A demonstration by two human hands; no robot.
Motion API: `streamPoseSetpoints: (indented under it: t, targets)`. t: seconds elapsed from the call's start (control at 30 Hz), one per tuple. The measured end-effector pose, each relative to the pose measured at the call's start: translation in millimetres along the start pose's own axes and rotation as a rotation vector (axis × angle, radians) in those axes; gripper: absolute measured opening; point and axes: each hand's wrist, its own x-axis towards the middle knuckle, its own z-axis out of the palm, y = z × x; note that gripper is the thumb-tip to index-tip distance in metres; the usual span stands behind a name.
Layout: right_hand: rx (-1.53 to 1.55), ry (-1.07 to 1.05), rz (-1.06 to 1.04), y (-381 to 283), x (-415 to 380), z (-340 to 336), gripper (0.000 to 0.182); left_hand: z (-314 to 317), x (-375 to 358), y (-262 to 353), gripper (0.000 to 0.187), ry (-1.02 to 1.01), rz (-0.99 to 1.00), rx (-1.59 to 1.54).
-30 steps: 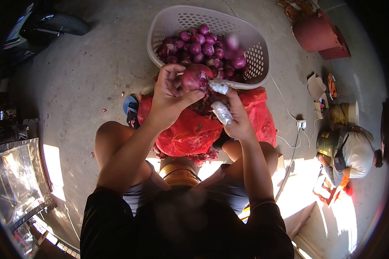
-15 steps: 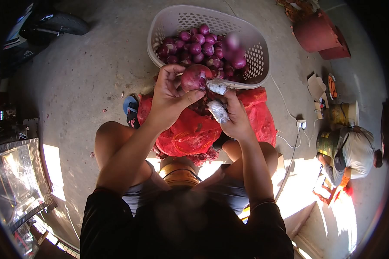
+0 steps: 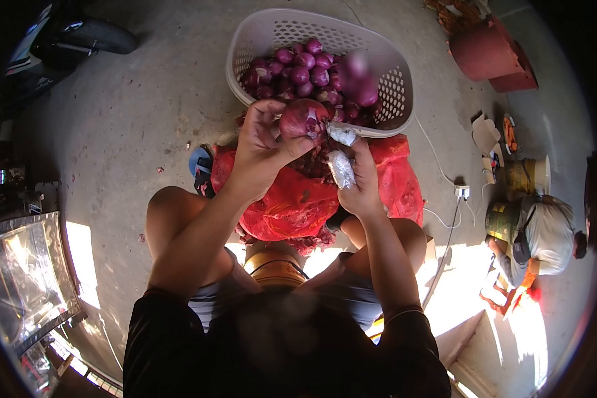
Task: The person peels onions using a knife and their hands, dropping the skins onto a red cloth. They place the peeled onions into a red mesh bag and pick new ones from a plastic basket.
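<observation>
My left hand (image 3: 262, 136) is closed around a large red onion (image 3: 300, 121), fingers behind it and thumb along its lower side. A torn patch of its papery skin faces right. Silvery wrapping covers the thumb and forefinger of my right hand (image 3: 360, 174). These two wrapped fingers are apart, the forefinger tip beside the onion's right side; the other fingers are mostly hidden. Just beyond, a pale plastic basket (image 3: 239, 63) holds many shiny purple onions (image 3: 304, 73). Below my hands lies a red mesh sack (image 3: 282, 205) with loose onion skins (image 3: 312, 166) on it.
A yellowish bucket (image 3: 272, 265) stands between my legs. To the right are a power plug (image 3: 462, 192) with cables, another bucket (image 3: 527, 176) and a bent-over person (image 3: 547, 232). Red containers (image 3: 487, 50) stand at upper right, a motorcycle wheel (image 3: 103, 34) at upper left.
My right hand has shifted slightly right, its wrapped fingers drawing back a little from the onion. The onion has turned slightly in my left hand and shows more torn skin.
</observation>
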Motion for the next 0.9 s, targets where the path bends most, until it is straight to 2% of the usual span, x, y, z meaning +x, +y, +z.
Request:
streamPoseSetpoints:
  t: [0.1,0.3,0.5,0.6,0.7,0.83,0.9]
  targets:
    - [0.225,-0.010,0.189,-6.2,-4.7,1.8,0.048,0.0,-0.2,0.5,0.048,0.007,-0.009,-0.006]
    - [0.073,-0.056,0.168,-4.8,-3.9,2.6,0.051,3.3,0.0,3.0,0.051,0.003,0.007,0.019]
    - [-0.161,-0.040,0.046,1.2,-0.3,-0.3,0.042,-1.5,-0.3,-1.0,0.050,-0.011,0.021,0.063]
    - [-0.117,0.094,-0.019,-5.7,4.7,3.6,0.037,-1.8,-0.9,-4.4,0.048,-0.029,0.016,0.010]
    - [-0.028,0.123,-0.002,3.3,2.3,-1.0,0.037,5.0,-0.8,0.7,0.049,-0.001,-0.051,-0.081]
    - [0.218,0.153,0.181,7.1,-3.7,-1.0,0.038,7.4,-2.5,4.1,0.049,0.003,-0.117,-0.174]
    - [0.275,0.165,0.178,8.7,-4.4,1.2,0.040,6.9,-2.4,3.3,0.049,-0.007,-0.111,-0.179]
